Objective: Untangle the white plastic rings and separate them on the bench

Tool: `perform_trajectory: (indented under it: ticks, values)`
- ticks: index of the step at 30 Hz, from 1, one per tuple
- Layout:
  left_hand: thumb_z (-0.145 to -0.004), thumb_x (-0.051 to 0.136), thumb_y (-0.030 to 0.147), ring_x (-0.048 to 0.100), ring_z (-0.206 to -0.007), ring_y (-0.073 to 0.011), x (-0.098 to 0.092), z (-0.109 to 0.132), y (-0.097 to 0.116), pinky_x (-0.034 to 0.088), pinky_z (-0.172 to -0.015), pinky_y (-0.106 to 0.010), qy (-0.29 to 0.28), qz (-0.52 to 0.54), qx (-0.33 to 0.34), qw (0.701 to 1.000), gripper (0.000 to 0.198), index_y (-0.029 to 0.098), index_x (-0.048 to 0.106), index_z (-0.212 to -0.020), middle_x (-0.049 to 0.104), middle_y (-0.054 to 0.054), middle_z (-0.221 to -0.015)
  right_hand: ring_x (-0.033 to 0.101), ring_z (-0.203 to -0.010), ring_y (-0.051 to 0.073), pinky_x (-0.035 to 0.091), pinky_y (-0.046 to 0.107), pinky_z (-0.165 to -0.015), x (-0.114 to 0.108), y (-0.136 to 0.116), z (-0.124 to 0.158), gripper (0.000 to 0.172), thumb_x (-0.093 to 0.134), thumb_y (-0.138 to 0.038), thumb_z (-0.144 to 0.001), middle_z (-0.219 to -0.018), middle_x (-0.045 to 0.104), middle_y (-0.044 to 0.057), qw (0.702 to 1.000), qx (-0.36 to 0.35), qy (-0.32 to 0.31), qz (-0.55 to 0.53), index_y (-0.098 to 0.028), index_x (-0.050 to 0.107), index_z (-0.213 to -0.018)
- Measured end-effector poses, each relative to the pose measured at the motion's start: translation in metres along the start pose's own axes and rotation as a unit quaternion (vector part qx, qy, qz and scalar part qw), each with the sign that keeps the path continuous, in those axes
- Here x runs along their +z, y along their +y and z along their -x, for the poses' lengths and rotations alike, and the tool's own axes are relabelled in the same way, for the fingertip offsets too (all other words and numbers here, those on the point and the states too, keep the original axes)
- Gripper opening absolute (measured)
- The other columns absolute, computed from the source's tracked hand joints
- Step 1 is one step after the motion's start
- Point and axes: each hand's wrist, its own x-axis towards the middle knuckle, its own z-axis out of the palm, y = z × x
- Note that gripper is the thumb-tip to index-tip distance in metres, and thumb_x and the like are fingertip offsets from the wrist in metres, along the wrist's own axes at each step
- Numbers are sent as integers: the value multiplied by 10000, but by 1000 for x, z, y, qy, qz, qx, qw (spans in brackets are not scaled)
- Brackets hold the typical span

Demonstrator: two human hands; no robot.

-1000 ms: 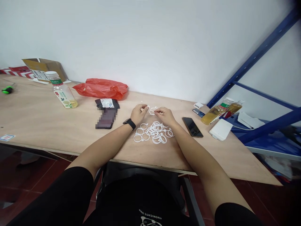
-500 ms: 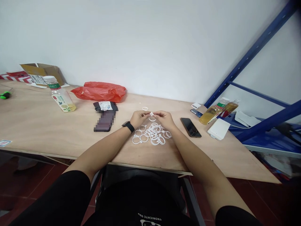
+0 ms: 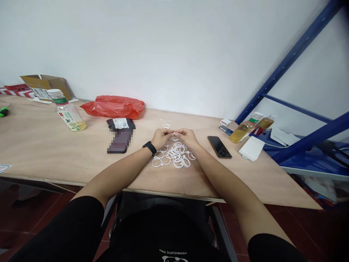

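Together, left hand [image 3: 160, 137] and right hand [image 3: 187, 136] pinch one white ring [image 3: 175, 138] — by the pile [image 3: 174, 155].

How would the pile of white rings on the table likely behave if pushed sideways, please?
The white rings look thin and light, so they would probably slide easily on the wooden table. Lying flat and overlapped, several may drag along together rather than roll.
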Motion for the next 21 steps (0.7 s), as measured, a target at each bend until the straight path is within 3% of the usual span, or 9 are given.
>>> perform_trajectory:
  ticks: [2, 7, 11, 14, 18, 21]
  values:
    - [-679, 792, 353, 499, -506, -74, -2, -3, 0, 411, -478, -213, -18, 15, -18, 1000, 340, 86, 753, -885, 688, -47, -692, 656, -746, 172, 515, 320, -741, -2, 0, -1, 367, 849, -457, -557, -794, 738, 44, 1000, 0, -10, 16, -178, 711, -752]
    - [-650, 818, 292, 443, -470, -45, -9, -9, -3, 362, -455, -192, -84, 49, -66, 993, 627, 83, 654, -1217, 654, 2, -668, 629, -677, 157, 499, 292, -676, -12, -1, -2, 295, 809, -422, -615, -738, 723, 34, 996, -11, -36, 77, -171, 720, -742]
    - [-662, 788, 238, 407, -441, -44, -13, -7, -7, 315, -436, -193, -119, 12, -122, 985, 374, 74, 742, -995, 606, 17, -571, 642, -705, 168, 509, 298, -701, -26, 4, -7, 248, 764, -396, -672, -783, 736, 47, 992, -20, -5, 127, -170, 724, -767]
    - [-665, 744, 158, 532, -534, -79, -15, -5, -9, 412, -516, -208, -157, -22, -137, 978, 121, 96, 749, -769, 690, -38, -680, 655, -732, 184, 520, 315, -730, -36, 12, -14, 230, 702, -385, -737, -802, 741, 61, 982, -25, 25, 185, -163, 724, -794]
    - [-745, 676, 180, 621, -665, -126, -15, -6, -12, 495, -645, -242, -125, -101, -95, 982, 140, 107, 741, -845, 731, -72, -821, 671, -959, 211, 502, 363, -913, -42, 26, -24, 268, 560, -264, -852, -1046, 741, 83, 940, -66, -23, 333, -183, 734, -1040]
    - [-801, 656, 279, 652, -824, -169, -15, -4, -13, 516, -780, -285, -76, -216, 8, 973, 253, 141, 737, -997, 732, -89, -995, 552, -1244, 238, 374, 421, -1097, -41, 33, -32, 392, 531, -196, -879, -1333, 622, 94, 884, -88, -90, 450, -233, 663, -1246]
